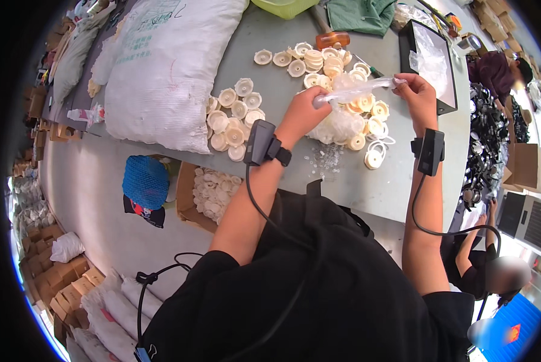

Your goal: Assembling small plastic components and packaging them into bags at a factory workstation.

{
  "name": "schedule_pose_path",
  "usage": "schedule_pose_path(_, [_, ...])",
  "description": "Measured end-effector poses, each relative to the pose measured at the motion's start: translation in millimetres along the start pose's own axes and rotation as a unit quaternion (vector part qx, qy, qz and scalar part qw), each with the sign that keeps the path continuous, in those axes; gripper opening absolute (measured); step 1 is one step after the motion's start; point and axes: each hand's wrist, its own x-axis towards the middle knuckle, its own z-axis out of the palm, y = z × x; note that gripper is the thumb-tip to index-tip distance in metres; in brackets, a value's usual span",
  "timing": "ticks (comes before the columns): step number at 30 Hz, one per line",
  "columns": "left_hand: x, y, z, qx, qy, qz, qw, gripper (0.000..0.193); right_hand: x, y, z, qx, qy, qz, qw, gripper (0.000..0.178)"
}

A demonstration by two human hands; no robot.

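Observation:
A clear plastic bag [358, 92] is stretched between my two hands above the grey table. My left hand [305, 116] is closed on one end of it, and my right hand [419, 98] pinches the other end. Below the bag, crumpled clear plastic [336, 127] lies among many cream-coloured round plastic parts [314, 59]. Another cluster of the same round parts [238, 110] sits left of my left hand. Small clear bits [326, 160] are scattered near the table's front edge. Each wrist wears a strapped black device with a cable.
A large white woven sack [162, 78] fills the table's left side. Behind the parts lie an orange-headed mallet [332, 40], a screwdriver [370, 66] and green cloth [362, 15]. A black tray [445, 72] stands at right. Under the table is a carton of white parts [189, 196]. Other people are at right.

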Motion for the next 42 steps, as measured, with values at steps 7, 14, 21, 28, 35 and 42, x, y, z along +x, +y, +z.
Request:
schedule_pose_path(7, [13.3, -12.9, 12.5, -0.241, -0.022, -0.059, 0.968, 0.036, -20.6, 30.9, 43.7, 0.123, 0.055, -0.006, 0.991, 0.045])
schedule_pose_path(14, [-1.0, -15.2, 16.8, -0.187, -0.044, 0.021, 0.981, 0.045, -55.6, 44.4, 88.8, -0.166, -0.055, -0.176, 0.969, 0.031])
schedule_pose_path(21, [-24.5, 9.6, -7.5, -0.027, 0.003, -0.049, 0.998, 0.047, -58.4, 32.5, 92.4, -0.155, -0.097, -0.083, 0.980, 0.023])
schedule_pose_path(28, [-19.9, 13.2, -16.5, 0.109, 0.007, 0.038, 0.993, 0.032, -42.6, 48.3, 84.9, -0.143, -0.127, -0.067, 0.979, 0.027])
schedule_pose_path(35, [-18.2, 12.0, -13.8, 0.053, 0.048, 0.020, 0.997, 0.026, -40.9, 54.0, 75.0, -0.132, -0.112, -0.042, 0.984, 0.030])
schedule_pose_path(42, [-16.9, 9.7, -4.0, -0.034, 0.079, 0.015, 0.996, 0.026, -32.5, 72.7, 61.3, -0.142, -0.126, -0.114, 0.975, 0.023])
